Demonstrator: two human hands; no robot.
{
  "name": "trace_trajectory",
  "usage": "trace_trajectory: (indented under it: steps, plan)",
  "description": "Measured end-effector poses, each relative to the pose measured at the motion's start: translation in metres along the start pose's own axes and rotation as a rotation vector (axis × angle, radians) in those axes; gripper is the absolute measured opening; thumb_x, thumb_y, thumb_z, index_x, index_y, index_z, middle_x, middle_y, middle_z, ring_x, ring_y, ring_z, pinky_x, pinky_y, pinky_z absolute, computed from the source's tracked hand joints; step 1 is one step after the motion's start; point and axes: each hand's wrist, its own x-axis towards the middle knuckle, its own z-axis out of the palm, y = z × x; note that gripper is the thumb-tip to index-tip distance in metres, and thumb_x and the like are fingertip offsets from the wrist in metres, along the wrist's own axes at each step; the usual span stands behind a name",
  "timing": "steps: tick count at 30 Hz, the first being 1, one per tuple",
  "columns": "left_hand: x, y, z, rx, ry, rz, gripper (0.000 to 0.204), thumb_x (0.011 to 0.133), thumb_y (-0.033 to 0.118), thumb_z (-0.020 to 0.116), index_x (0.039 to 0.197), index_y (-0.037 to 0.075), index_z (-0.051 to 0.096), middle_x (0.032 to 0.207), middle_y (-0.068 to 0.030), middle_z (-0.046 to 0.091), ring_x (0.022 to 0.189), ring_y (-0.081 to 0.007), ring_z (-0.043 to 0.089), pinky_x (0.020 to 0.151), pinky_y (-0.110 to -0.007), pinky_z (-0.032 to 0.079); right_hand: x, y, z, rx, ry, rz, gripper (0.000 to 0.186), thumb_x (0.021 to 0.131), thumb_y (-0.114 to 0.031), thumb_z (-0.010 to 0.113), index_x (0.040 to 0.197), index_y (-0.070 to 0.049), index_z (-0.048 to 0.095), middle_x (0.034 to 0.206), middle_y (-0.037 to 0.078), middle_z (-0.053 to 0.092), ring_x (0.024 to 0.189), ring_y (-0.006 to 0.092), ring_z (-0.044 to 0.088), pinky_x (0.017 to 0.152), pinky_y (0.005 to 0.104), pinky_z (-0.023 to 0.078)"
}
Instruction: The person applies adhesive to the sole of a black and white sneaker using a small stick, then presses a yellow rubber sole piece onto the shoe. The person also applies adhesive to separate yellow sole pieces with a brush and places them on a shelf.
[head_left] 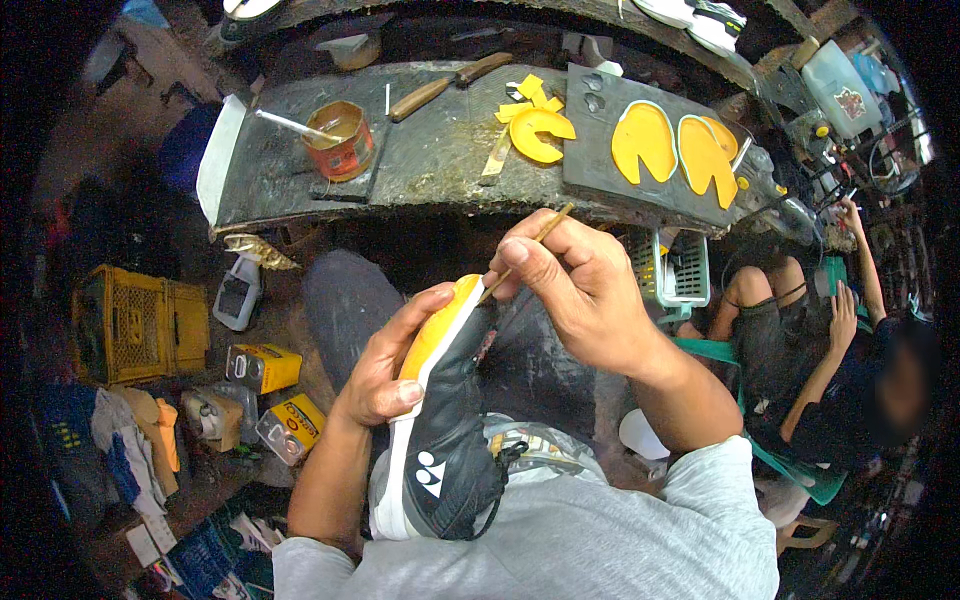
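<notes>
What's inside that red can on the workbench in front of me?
A pale stick leans into the red can, which looks brownish inside. The can's bottom is hidden from view, and I can't tell how full it is.

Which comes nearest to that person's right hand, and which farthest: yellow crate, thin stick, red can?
1. Thin stick: held in the right hand.
2. Red can: on the bench, ahead-left.
3. Yellow crate: far left.
</notes>
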Motion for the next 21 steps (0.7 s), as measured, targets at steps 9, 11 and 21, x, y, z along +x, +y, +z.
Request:
trace_trajectory:
  steps: [9, 11, 21]
  plan:
    - [0.006, -0.004, -0.002, -0.099, -0.157, 0.184, 0.09, 0.072, 0.039, 0.078, 0.153, 0.017, 0.044, 0.159, -0.0224, 0.031, 0.147, -0.0402, 0.036, 0.12, -0.055, 0.029, 0.002, -0.005, -0.003, 0.234, -0.064, 0.088, 0.028, 0.107, -0.024, 0.055, 0.097, 0.002, 0.063, 0.087, 0.009, 0.068, 0.079, 0.0141, 0.069, 0.072, 0.0277, 0.056]
    - [0.005, -0.003, -0.003, -0.101, -0.18, 0.2, 0.09, 0.072, 0.04, 0.079, 0.153, 0.02, 0.045, 0.159, -0.0232, 0.031, 0.146, -0.0406, 0.035, 0.12, -0.055, 0.029, 0.001, -0.006, -0.004, 0.326, -0.076, 0.107, 0.029, 0.107, -0.025, 0.055, 0.096, 0.001, 0.062, 0.088, 0.009, 0.068, 0.08, 0.0158, 0.07, 0.073, 0.0284, 0.056]
    - [0.003, 0.001, 0.004, -0.084, -0.159, 0.214, 0.092, 0.071, 0.043, 0.082, 0.153, 0.023, 0.046, 0.16, -0.0235, 0.03, 0.146, -0.0421, 0.035, 0.12, -0.054, 0.029, 0.006, 0.013, -0.002, 0.7, -0.057, 0.137, 0.038, 0.111, -0.034, 0.042, 0.103, 0.0, 0.057, 0.09, 0.011, 0.065, 0.096, 0.0266, 0.073, 0.079, 0.0299, 0.057]
